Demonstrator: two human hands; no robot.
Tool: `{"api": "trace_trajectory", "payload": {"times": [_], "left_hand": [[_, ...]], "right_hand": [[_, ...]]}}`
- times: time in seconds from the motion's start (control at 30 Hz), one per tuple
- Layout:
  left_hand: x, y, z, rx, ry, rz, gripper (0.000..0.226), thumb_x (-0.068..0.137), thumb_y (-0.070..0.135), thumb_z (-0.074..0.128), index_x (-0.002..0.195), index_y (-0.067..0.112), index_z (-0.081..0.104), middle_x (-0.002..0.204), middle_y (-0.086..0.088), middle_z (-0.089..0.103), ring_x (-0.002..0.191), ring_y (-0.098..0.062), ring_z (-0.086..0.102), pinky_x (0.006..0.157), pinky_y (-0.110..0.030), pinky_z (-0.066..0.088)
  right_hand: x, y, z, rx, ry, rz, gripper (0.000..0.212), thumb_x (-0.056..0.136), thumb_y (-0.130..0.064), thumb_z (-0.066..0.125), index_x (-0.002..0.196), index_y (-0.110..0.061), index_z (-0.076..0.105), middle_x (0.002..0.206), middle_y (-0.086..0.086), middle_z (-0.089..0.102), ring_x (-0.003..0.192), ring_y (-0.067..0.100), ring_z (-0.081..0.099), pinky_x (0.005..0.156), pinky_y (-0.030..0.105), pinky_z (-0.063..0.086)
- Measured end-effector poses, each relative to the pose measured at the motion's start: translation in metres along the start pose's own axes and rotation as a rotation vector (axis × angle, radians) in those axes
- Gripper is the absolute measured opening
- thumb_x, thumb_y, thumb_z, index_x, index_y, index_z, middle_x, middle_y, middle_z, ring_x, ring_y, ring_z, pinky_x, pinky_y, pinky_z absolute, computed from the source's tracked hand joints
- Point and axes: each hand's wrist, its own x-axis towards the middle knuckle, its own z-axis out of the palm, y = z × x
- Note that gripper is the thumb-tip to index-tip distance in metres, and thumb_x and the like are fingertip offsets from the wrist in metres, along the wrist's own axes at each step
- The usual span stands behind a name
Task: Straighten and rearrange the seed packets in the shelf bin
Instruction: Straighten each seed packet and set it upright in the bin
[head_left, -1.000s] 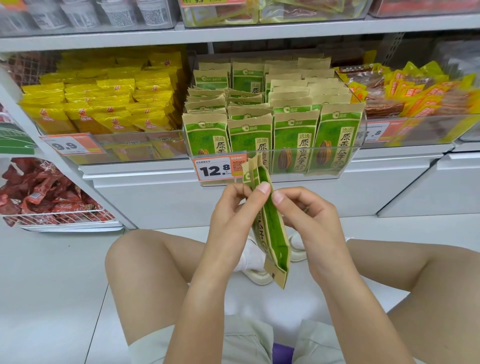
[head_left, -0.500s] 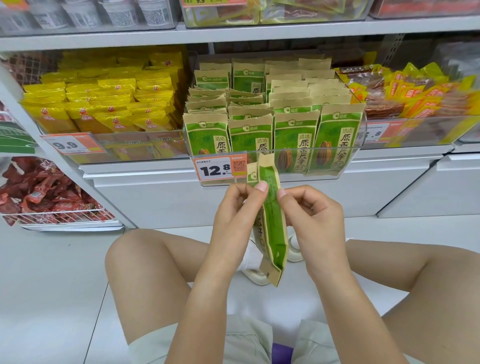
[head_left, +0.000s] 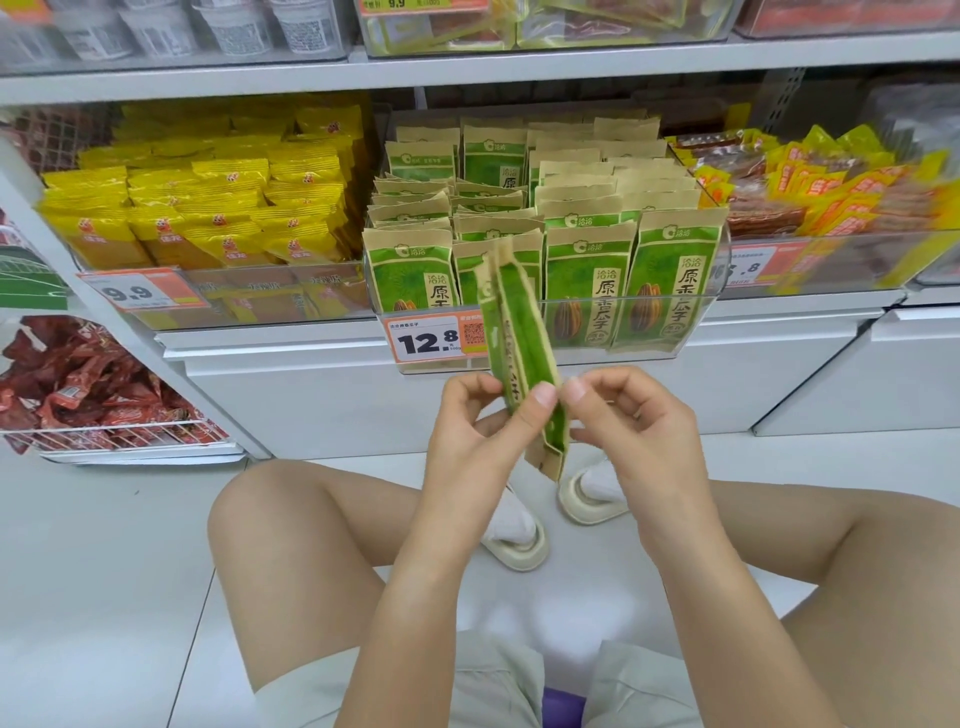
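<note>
A thin stack of green and tan seed packets (head_left: 519, 332) stands edge-on in front of the clear shelf bin (head_left: 670, 353). My left hand (head_left: 483, 421) grips the stack from the left, thumb on its near edge. My right hand (head_left: 623, 415) pinches it from the right at the same height. The stack's top reaches up over the bin's front row; its bottom corner hangs below my fingers. Inside the bin stand several rows of matching green packets (head_left: 587, 286), the left rows leaning and uneven.
Yellow snack bags (head_left: 208, 208) fill the bin to the left, orange and yellow packs (head_left: 831, 192) the bin to the right. A wire basket of red packets (head_left: 88, 384) sits low at left. My bare knees and slippered feet (head_left: 519, 540) are on the white floor.
Both hands have lifted the held packets upward toward the bin. The stack now overlaps the bin's front wall, and my fingers hold it lower down than before.
</note>
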Motion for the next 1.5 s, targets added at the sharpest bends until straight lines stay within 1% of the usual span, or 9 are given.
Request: {"api": "trace_trajectory", "payload": {"times": [0.17,0.4,0.63,0.9,1.13,1.23,1.33,1.4,1.5], "left_hand": [[0.0,0.009,-0.003,-0.079,0.105,0.04,0.046,0.069,0.034,0.079,0.097,0.013,0.048,0.105,-0.003,0.066,0.08,-0.003,0.069,0.076,-0.02,0.055],[-0.001,0.01,-0.004,-0.072,0.127,0.04,0.051,0.066,0.037,0.08,0.098,0.011,0.049,0.098,-0.003,0.069,0.08,-0.008,0.069,0.071,-0.02,0.055],[-0.001,0.011,-0.007,-0.074,0.108,0.028,0.048,0.069,0.038,0.068,0.101,0.007,0.051,0.099,-0.006,0.071,0.08,-0.01,0.071,0.069,-0.019,0.054],[-0.001,0.014,-0.006,-0.094,0.062,0.001,0.051,0.07,0.038,0.066,0.106,0.005,0.051,0.088,0.001,0.074,0.082,-0.01,0.07,0.066,-0.019,0.054],[0.0,0.01,-0.005,-0.188,0.05,-0.064,0.055,0.077,0.031,0.077,0.123,0.017,0.051,0.099,0.003,0.075,0.095,-0.013,0.07,0.078,-0.027,0.054],[-0.001,0.01,-0.005,-0.214,0.012,-0.066,0.064,0.079,0.036,0.065,0.138,0.018,0.048,0.108,0.001,0.073,0.1,-0.014,0.069,0.083,-0.031,0.052],[-0.003,0.012,-0.007,-0.216,-0.04,-0.073,0.057,0.082,0.038,0.059,0.134,0.015,0.054,0.109,-0.001,0.072,0.098,-0.013,0.067,0.078,-0.026,0.053],[-0.003,0.012,-0.006,-0.231,-0.067,-0.092,0.046,0.083,0.038,0.057,0.122,0.016,0.063,0.107,-0.001,0.071,0.098,-0.013,0.066,0.077,-0.025,0.054],[-0.003,0.017,-0.002,-0.227,-0.057,-0.111,0.039,0.082,0.038,0.062,0.115,0.019,0.067,0.106,-0.001,0.069,0.103,-0.015,0.064,0.096,-0.041,0.05]], "right_hand": [[-0.005,0.002,0.008,0.0,-0.122,0.042,0.024,0.061,-0.032,0.071,0.073,-0.012,0.065,0.065,-0.011,0.068,0.063,-0.001,0.062,0.065,0.011,0.046],[-0.007,0.002,0.009,0.016,-0.102,-0.01,0.005,0.076,-0.017,0.072,0.072,-0.015,0.07,0.073,-0.006,0.074,0.071,0.005,0.069,0.069,0.013,0.049],[-0.007,0.004,0.009,-0.049,-0.131,-0.043,0.012,0.076,-0.026,0.067,0.075,-0.015,0.07,0.086,-0.007,0.076,0.085,0.008,0.071,0.079,0.017,0.051],[-0.006,0.002,0.006,0.04,-0.159,-0.03,0.011,0.084,-0.002,0.064,0.075,-0.006,0.069,0.083,-0.01,0.075,0.077,0.004,0.07,0.071,0.011,0.049],[-0.009,0.007,0.011,-0.006,-0.101,-0.083,0.012,0.081,-0.025,0.064,0.075,-0.015,0.067,0.097,-0.008,0.074,0.085,0.013,0.07,0.08,0.026,0.052],[-0.009,0.01,0.012,-0.001,-0.11,-0.113,0.013,0.086,-0.024,0.067,0.076,-0.015,0.066,0.104,-0.009,0.072,0.092,0.011,0.069,0.083,0.027,0.052],[-0.01,0.013,0.013,-0.002,-0.129,-0.143,0.015,0.084,-0.03,0.064,0.072,-0.021,0.065,0.114,-0.01,0.069,0.106,0.01,0.065,0.091,0.03,0.05],[-0.012,0.014,0.015,-0.066,-0.125,-0.183,0.017,0.081,-0.04,0.062,0.071,-0.026,0.064,0.121,-0.013,0.066,0.116,0.006,0.06,0.099,0.026,0.044],[-0.015,0.02,0.019,-0.276,-0.104,-0.307,0.019,0.081,-0.04,0.06,0.071,-0.025,0.063,0.126,-0.015,0.062,0.119,-0.005,0.053,0.097,0.012,0.037]]}}
